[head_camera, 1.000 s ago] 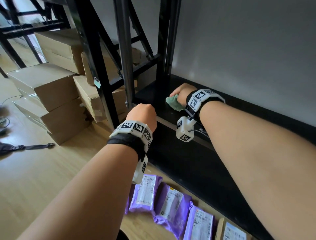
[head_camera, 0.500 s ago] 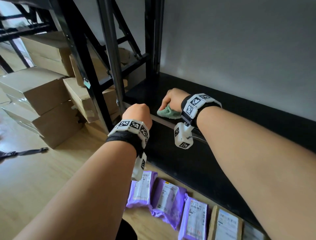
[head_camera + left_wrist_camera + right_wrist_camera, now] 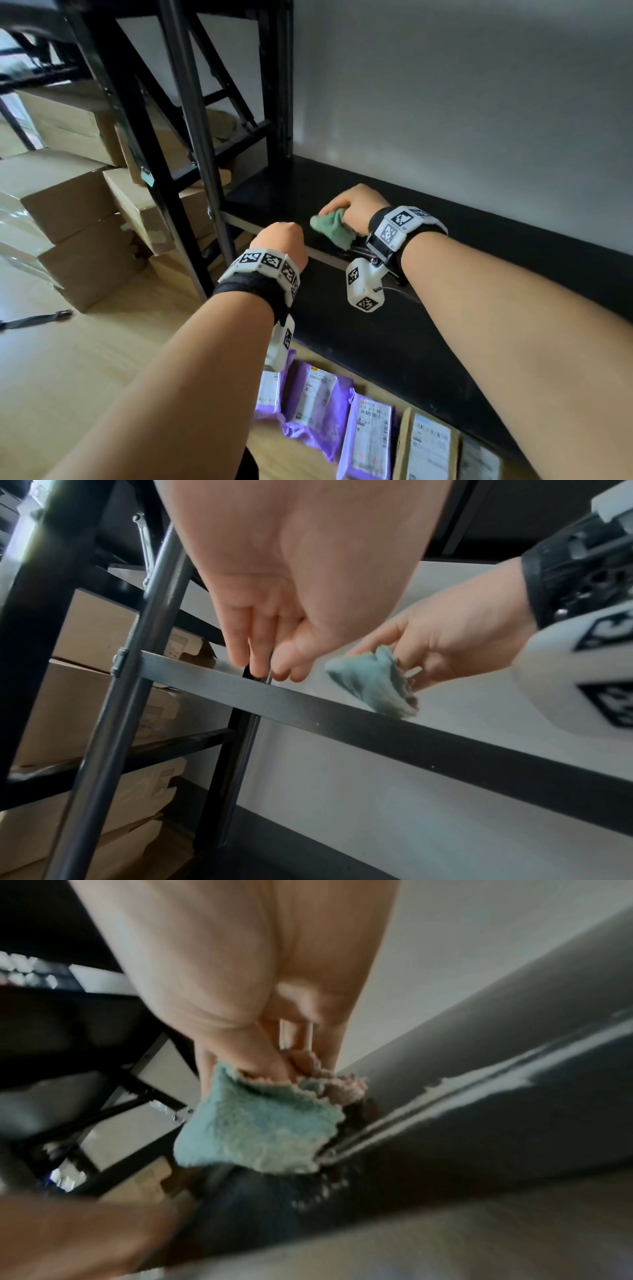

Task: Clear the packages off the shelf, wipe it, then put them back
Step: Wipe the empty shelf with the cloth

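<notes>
The black shelf carries no packages. My right hand grips a crumpled green cloth and presses it on the shelf near the front rail. From the right wrist the cloth shows bunched under the fingers. My left hand rests on the front rail just left of the cloth, its fingers pointing down onto the rail and holding nothing. Several packages lie in a row on the floor below: purple mailers and a brown labelled one.
Black upright posts stand at the shelf's left end. Cardboard boxes are stacked on the floor and on the neighbouring rack to the left. A grey wall backs the shelf. A black strap lies on the wooden floor.
My right hand has slid the cloth to the right, away from the post and closer to the front rail. My left hand has shifted right along the rail too.
</notes>
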